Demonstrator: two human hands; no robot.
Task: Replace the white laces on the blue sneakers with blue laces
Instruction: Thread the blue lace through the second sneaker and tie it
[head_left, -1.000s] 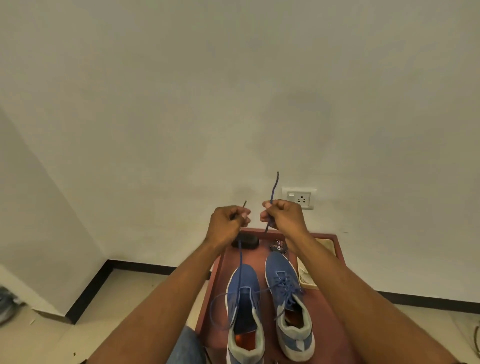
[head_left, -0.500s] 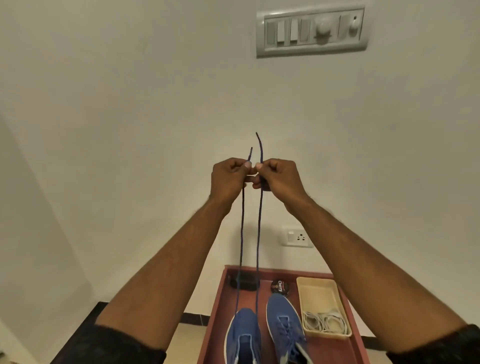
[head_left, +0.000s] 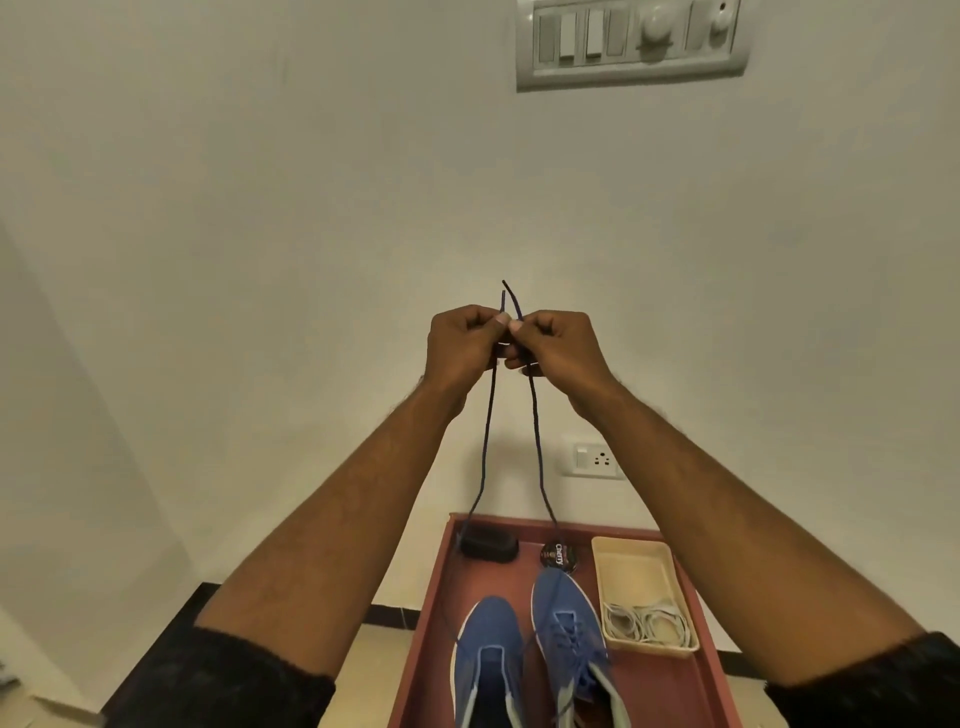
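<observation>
The blue lace (head_left: 537, 441) is a thin, soft cord: light, limp, and with no stiffness of its own, so it hangs wherever it is not held and will likely slide through a loose pinch. Its two strands run from the centre of the frame down to the left sneaker (head_left: 488, 654) at the bottom centre; the lower part of the left strand is thin and hard to trace against the tray (head_left: 670, 696). The stiffer tips are judged the best place to take hold, since they guide through an eyelet. The left hand (head_left: 460, 351) is closed, thumb and forefinger pinched together on the left strand just below its tip. The right hand (head_left: 558, 353) is closed the same way on the right strand. The hands touch at the fingertips, and both short lace ends stand up above them, close together and near level. The right sneaker (head_left: 569, 629) beside it already carries blue lacing. The white laces (head_left: 647, 623) lie coiled in the cream box (head_left: 631, 558) at the lower right of the frame, on the tray.
</observation>
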